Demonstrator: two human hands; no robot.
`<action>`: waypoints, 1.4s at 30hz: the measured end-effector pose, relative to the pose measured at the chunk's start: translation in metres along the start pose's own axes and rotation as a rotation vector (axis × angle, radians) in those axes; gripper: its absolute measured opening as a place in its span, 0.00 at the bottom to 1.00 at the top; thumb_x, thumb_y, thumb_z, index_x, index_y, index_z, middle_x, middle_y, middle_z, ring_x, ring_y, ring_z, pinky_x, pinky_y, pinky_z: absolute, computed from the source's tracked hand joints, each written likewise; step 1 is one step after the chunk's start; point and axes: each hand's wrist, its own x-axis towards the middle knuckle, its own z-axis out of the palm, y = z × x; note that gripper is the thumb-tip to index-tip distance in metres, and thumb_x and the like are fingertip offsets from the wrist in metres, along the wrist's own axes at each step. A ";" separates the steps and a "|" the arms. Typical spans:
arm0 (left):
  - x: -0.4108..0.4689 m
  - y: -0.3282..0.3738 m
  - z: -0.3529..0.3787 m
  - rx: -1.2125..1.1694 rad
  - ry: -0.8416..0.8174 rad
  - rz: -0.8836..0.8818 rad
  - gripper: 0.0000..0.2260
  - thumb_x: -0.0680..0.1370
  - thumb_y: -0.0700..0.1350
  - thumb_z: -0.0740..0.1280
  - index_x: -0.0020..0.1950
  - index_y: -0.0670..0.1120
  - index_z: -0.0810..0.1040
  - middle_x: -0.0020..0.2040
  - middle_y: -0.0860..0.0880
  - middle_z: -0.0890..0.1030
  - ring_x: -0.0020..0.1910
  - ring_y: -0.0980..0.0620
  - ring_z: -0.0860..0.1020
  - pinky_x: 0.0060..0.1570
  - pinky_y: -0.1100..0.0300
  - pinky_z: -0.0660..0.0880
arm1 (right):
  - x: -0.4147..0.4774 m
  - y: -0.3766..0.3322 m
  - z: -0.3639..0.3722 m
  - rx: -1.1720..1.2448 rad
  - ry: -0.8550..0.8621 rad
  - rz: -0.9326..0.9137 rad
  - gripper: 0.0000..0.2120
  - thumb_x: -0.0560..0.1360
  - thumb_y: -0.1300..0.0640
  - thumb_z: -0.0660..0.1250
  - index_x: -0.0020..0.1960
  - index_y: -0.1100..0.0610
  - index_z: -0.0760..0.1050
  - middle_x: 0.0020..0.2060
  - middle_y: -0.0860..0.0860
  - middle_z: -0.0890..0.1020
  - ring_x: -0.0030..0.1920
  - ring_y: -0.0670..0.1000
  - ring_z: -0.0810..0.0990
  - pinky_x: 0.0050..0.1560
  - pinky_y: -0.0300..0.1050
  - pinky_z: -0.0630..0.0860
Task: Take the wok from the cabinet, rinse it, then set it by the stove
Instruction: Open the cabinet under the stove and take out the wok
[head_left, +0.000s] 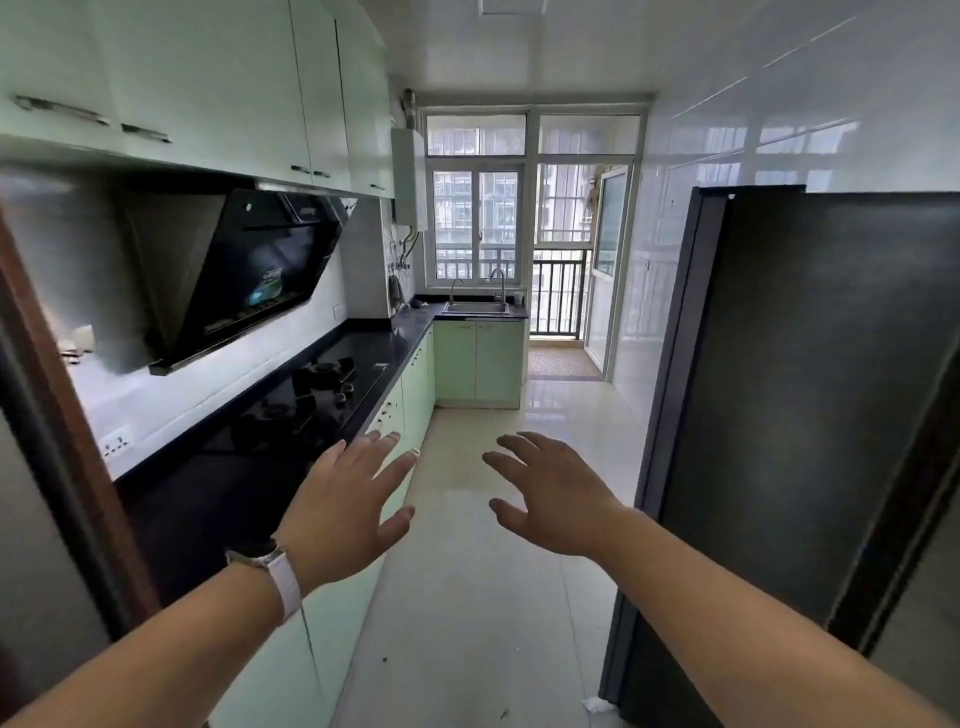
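Two hands: left hand (343, 512) and right hand (556, 499) are held out, fingers spread, nothing gripped.
Wok: unseen; cabinets (414, 387) are shut.
Aisle: floor (467, 561) is left open between cabinets and fridge (810, 395).

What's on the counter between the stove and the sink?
Head view: bare dark countertop runs from the stove round the corner to the sink; one small dark item near the corner, too small to identify.

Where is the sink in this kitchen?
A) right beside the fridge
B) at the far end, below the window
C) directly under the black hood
B: the sink lies at the far end, just below the window, well past the stove.
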 end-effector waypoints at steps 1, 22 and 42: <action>0.002 -0.003 0.003 -0.001 -0.030 -0.001 0.27 0.74 0.61 0.57 0.69 0.49 0.73 0.69 0.45 0.76 0.69 0.43 0.73 0.64 0.42 0.72 | 0.004 -0.002 0.006 0.012 -0.025 -0.002 0.29 0.80 0.41 0.60 0.78 0.50 0.64 0.77 0.54 0.67 0.78 0.57 0.62 0.76 0.53 0.58; 0.103 -0.103 0.233 -0.304 -0.148 0.006 0.23 0.72 0.59 0.60 0.63 0.50 0.75 0.61 0.45 0.80 0.61 0.42 0.79 0.58 0.43 0.76 | 0.172 0.038 0.163 0.002 -0.273 0.116 0.30 0.80 0.39 0.57 0.79 0.48 0.61 0.79 0.52 0.64 0.79 0.56 0.59 0.76 0.51 0.57; 0.130 -0.158 0.329 -0.249 -0.278 -0.228 0.24 0.73 0.58 0.60 0.64 0.49 0.75 0.63 0.44 0.80 0.62 0.41 0.78 0.59 0.42 0.75 | 0.304 0.081 0.295 0.172 -0.392 -0.078 0.29 0.79 0.40 0.61 0.77 0.51 0.66 0.76 0.54 0.69 0.77 0.58 0.65 0.74 0.53 0.62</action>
